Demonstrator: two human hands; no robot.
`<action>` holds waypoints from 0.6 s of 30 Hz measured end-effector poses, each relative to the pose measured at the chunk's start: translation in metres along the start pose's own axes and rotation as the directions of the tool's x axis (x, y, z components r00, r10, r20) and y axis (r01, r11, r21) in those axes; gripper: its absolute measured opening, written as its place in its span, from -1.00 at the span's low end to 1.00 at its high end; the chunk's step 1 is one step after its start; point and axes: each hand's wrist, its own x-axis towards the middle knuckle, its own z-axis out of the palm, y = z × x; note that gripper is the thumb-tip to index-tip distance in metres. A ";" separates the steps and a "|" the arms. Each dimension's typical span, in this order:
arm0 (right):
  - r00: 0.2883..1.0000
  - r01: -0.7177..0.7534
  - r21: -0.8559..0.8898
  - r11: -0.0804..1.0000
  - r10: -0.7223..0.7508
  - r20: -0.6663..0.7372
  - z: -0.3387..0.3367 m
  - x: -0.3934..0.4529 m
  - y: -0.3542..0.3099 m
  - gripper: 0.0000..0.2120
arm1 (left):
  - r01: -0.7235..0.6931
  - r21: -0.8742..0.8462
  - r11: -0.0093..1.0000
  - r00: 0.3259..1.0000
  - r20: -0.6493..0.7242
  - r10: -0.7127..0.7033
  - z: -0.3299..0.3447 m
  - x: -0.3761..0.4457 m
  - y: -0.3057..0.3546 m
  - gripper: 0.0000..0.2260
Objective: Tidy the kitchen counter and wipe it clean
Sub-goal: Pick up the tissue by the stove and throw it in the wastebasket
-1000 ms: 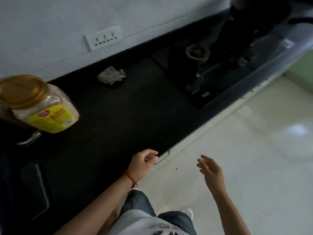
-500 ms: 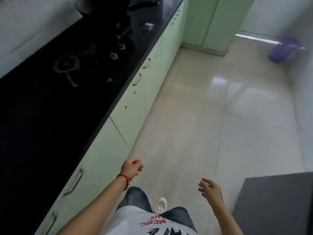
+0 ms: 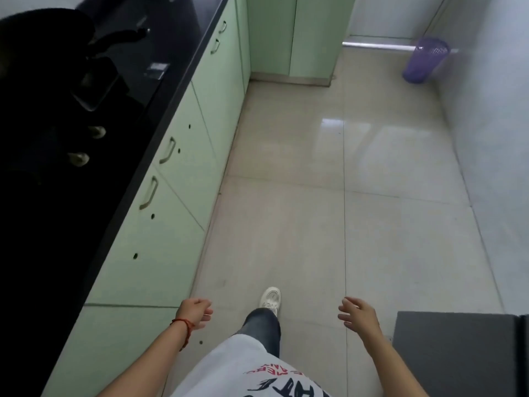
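The black kitchen counter (image 3: 171, 70) runs along the left side, with a dark stove (image 3: 57, 133) and its two pale knobs on it. A black pan with a long handle (image 3: 114, 38) sits at the far left top. My left hand (image 3: 196, 312), with a red thread on its wrist, hangs loosely curled in front of the green cabinets and holds nothing. My right hand (image 3: 356, 313) is over the floor, fingers apart and empty. Neither hand touches the counter.
Light green cabinet doors (image 3: 183, 173) with metal handles line the left below the counter. A purple mesh bin (image 3: 426, 60) stands at the far right by the wall. A grey mat (image 3: 458, 353) lies at the lower right. Beige floor tiles (image 3: 315, 196) stretch ahead; my white shoe (image 3: 270, 299) steps forward.
The view has swung from the counter with the jar and crumpled cloth to the floor along the cabinets. Both hands have dropped away from the counter edge and stay empty.
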 end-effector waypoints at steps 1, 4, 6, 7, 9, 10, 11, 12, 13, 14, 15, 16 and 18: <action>1.000 -0.021 0.017 1.000 0.021 0.000 -0.004 0.011 -0.014 -0.87 | 0.021 0.011 1.000 1.000 0.012 -0.021 0.005 0.007 0.019 -0.85; 0.998 -0.051 0.042 0.998 0.052 -0.025 -0.012 0.042 -0.052 -0.85 | 0.028 0.076 0.997 0.998 0.050 -0.032 0.024 0.023 0.084 -0.83; 0.996 -0.058 0.040 0.997 0.061 -0.066 -0.027 0.076 -0.080 -0.80 | -0.023 0.117 0.993 0.996 0.090 0.013 0.053 0.040 0.152 -0.83; 0.993 -0.090 0.062 0.994 0.095 -0.077 -0.041 0.106 -0.105 -0.77 | -0.030 0.140 0.990 0.993 0.113 0.014 0.076 0.057 0.207 -0.85; 0.993 -0.094 0.053 0.994 0.098 -0.073 -0.042 0.101 -0.105 -0.73 | -0.085 0.191 0.978 0.985 0.165 0.053 0.083 0.048 0.229 -0.85; 0.989 -0.098 0.075 0.992 0.105 -0.103 -0.045 0.101 -0.110 -0.71 | -0.127 0.169 0.977 0.979 0.177 0.097 0.090 0.045 0.248 -0.83; 0.986 -0.105 0.104 0.989 0.117 -0.117 -0.050 0.108 -0.117 -0.71 | -0.152 0.127 0.980 0.974 0.190 0.126 0.099 0.044 0.268 -0.81; 0.982 -0.114 0.119 0.986 0.129 -0.134 -0.059 0.121 -0.125 -0.71 | -0.169 0.113 0.979 0.970 0.195 0.145 0.112 0.052 0.291 -0.80; 0.981 -0.122 0.134 0.983 0.140 -0.135 -0.066 0.137 -0.134 -0.71 | -0.163 0.106 0.981 0.968 0.210 0.138 0.126 0.059 0.317 -0.79; 0.981 -0.118 0.135 0.984 0.136 -0.135 -0.073 0.149 -0.147 -0.72 | -0.181 0.099 0.978 0.964 0.217 0.156 0.138 0.065 0.340 -0.79; 0.981 -0.112 0.146 0.983 0.133 -0.143 -0.080 0.164 -0.162 -0.72 | -0.195 0.087 0.977 0.961 0.214 0.173 0.150 0.069 0.365 -0.78; 0.980 -0.106 0.140 0.985 0.127 -0.155 -0.089 0.181 -0.178 -0.72 | -0.208 0.078 0.975 0.960 0.209 0.188 0.161 0.076 0.389 -0.78; 0.983 -0.099 0.127 0.987 0.117 -0.145 -0.105 0.214 -0.209 -0.73 | -0.210 0.062 0.976 0.962 0.191 0.195 0.180 0.088 0.424 -0.78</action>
